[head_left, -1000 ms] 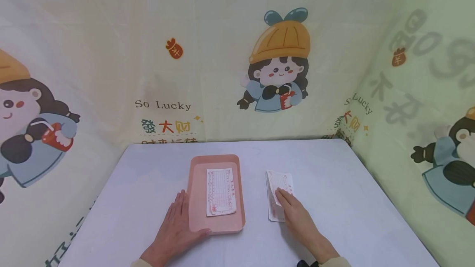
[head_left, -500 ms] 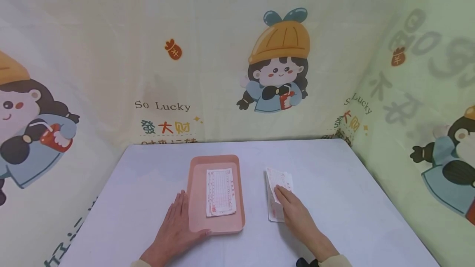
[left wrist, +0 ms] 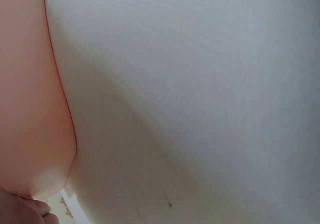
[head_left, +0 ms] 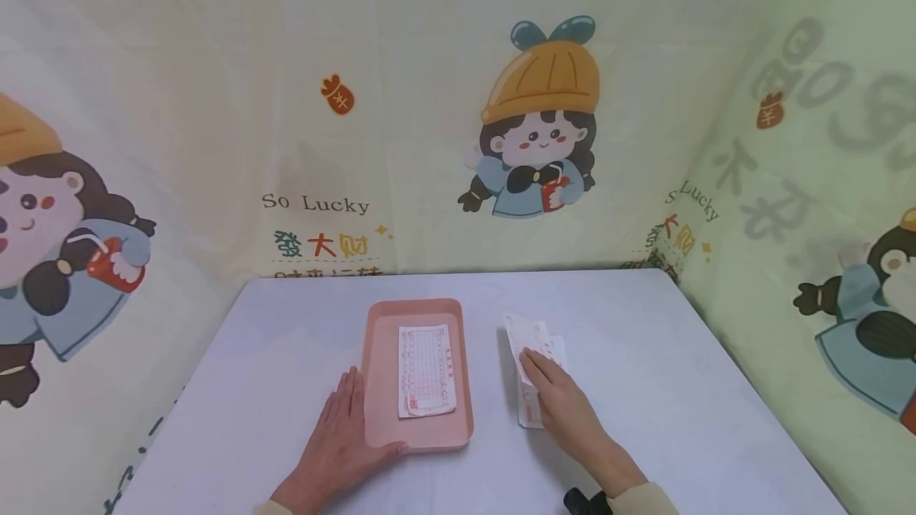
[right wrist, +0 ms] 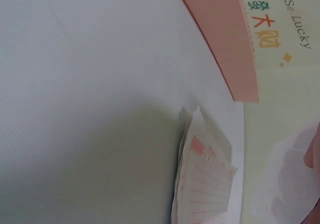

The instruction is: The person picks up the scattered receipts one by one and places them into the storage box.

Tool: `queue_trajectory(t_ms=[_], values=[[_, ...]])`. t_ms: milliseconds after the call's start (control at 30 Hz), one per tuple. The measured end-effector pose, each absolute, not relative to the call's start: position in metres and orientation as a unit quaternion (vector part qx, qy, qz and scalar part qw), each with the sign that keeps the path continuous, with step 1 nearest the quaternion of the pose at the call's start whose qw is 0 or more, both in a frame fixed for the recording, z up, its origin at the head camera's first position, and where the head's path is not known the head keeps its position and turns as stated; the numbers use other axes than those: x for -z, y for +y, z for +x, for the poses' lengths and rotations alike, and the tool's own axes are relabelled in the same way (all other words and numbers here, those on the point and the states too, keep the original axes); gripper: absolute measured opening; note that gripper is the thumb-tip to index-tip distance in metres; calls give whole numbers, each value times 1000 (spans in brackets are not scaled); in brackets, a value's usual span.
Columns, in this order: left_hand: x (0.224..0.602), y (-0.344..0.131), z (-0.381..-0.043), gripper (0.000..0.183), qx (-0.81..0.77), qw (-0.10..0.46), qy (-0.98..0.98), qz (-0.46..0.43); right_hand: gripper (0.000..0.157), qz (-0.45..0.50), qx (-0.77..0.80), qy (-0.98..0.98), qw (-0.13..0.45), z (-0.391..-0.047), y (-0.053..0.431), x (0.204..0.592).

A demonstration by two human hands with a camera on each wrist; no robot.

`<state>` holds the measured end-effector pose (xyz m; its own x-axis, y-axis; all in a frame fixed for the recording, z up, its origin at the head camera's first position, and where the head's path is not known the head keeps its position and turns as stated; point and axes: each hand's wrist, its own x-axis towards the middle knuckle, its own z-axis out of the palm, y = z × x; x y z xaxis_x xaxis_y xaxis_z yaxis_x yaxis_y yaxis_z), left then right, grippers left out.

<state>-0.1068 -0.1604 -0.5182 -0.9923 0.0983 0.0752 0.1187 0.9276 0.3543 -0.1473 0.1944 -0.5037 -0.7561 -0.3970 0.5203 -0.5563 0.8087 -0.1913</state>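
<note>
From my post, I judge the step in hand is the separating of an upper slip from the paper stack on the right of the table. My right hand seems to pinch this slip, raised and tilted over the stack; the wrist view cuts the fingers, so I cannot tell if one sheet or several are taken. My left hand lies flat, fingers straight, along the left side of the pink tray, thumb at its near edge. Other slips lie inside. The next move calls, I think, for a gentle, sure pinch, leaving the lower sheets undisturbed.
</note>
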Motion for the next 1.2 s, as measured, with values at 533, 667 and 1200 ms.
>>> queue_trajectory(t_ms=[533, 667, 1200], values=[[516, -159, -107, 134, 184, 24, -981, -51, 60, 304, -177, -900, 257, -154, 176, 491], [516, -159, -106, 133, 184, 27, -981, -53, 59, 299, -175, -909, 233, -154, 168, 487], [518, -160, -107, 133, 191, 29, -980, -48, 60, 323, -167, -908, 209, -154, 137, 478]])
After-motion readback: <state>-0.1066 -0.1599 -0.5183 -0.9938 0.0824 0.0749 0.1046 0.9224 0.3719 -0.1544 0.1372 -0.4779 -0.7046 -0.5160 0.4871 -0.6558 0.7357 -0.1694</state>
